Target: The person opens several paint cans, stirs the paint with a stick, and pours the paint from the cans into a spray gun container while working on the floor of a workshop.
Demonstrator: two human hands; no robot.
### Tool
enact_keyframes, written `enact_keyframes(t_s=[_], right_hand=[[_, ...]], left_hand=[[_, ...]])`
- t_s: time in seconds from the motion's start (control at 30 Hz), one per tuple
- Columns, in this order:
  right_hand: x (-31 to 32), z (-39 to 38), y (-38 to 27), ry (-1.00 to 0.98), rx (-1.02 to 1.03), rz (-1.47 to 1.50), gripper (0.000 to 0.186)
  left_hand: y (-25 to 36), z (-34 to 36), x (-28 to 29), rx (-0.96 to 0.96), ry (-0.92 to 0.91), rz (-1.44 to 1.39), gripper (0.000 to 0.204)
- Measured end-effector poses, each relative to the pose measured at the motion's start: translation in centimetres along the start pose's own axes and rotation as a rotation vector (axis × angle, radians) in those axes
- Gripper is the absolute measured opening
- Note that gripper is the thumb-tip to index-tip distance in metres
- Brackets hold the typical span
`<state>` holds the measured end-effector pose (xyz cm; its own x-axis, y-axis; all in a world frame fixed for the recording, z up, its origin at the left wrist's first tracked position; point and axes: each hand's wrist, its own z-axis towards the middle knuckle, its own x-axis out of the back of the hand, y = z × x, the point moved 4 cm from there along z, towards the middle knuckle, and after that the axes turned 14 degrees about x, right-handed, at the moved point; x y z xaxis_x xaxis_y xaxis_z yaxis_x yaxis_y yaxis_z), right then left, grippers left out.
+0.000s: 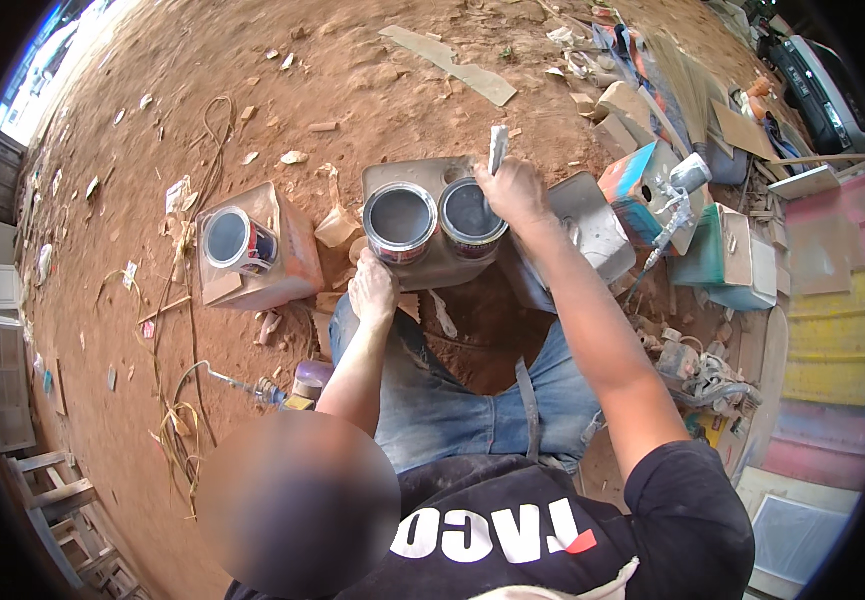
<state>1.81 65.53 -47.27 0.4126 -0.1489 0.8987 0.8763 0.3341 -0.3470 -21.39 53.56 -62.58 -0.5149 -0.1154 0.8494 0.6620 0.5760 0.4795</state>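
My right hand (516, 192) is closed around a whitish, paint-crusted stick (498, 150), upright above the right-hand paint can (473, 217). The stick's lower end is hidden by the hand and can. Dark grey paint fills this can and the paint can (400, 220) to its left. Both stand open, side by side, on a dusty brown square tin (383, 178) in front of my knees. My left hand (373, 290) is at the tin's near left corner, below the left can, its fingers curled against the edge.
Another can of grey paint (227, 238) stands on a square tin (288, 255) at the left. A pale square tin (593, 225), an orange-and-blue box (643, 180) carrying a spray gun (675, 210), and a green-and-white container (723, 255) line the right. Cords (191, 400) cross the dirt ground.
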Motion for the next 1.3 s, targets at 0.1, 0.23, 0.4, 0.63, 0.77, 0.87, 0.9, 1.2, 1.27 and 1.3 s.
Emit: enact_keyframes(t_s=[0.1,0.23,0.4,0.63,0.77,0.87,0.9,1.2,1.27,1.3], right_hand=[[-0.4,0.0,-0.5,-0.087,0.103,0.13,0.049],[-0.9,-0.2,-0.4,-0.251,0.121,0.02,0.046],[0.1,0.1,-0.3,-0.026,0.078,0.065,0.039],[-0.3,-0.1,-0.8,-0.326,0.123,0.125,0.036],[0.2,0.0,-0.7,-0.169,0.115,0.106,0.032],[-0.2,0.1,-1.2,-0.148,0.193,0.167,0.031],[-0.4,0.0,-1.3,-0.216,0.229,0.121,0.031],[-0.2,0.6,-1.2,-0.183,0.264,0.107,0.033],[-0.4,0.5,-0.9,-0.242,0.209,0.069,0.033],[-0.6,0.5,-0.7,-0.305,0.187,0.066,0.033]], left_hand=[[0.2,-0.1,0.2,-0.013,0.036,-0.005,0.023],[0.2,-0.3,0.3,-0.04,0.049,-0.002,0.023],[0.0,-0.1,0.0,0.002,-0.004,-0.024,0.029],[0.1,-0.2,0.0,-0.049,0.066,0.027,0.023],[0.1,0.0,-0.2,-0.019,0.04,0.033,0.022],[0.1,0.0,0.0,-0.026,0.056,0.02,0.022],[0.2,-0.1,0.0,-0.035,0.064,0.015,0.022],[0.3,-0.3,0.1,-0.025,0.074,-0.006,0.022],[0.2,-0.3,0.2,-0.028,0.064,-0.01,0.022],[0.2,-0.3,0.2,-0.032,0.065,-0.003,0.022]])
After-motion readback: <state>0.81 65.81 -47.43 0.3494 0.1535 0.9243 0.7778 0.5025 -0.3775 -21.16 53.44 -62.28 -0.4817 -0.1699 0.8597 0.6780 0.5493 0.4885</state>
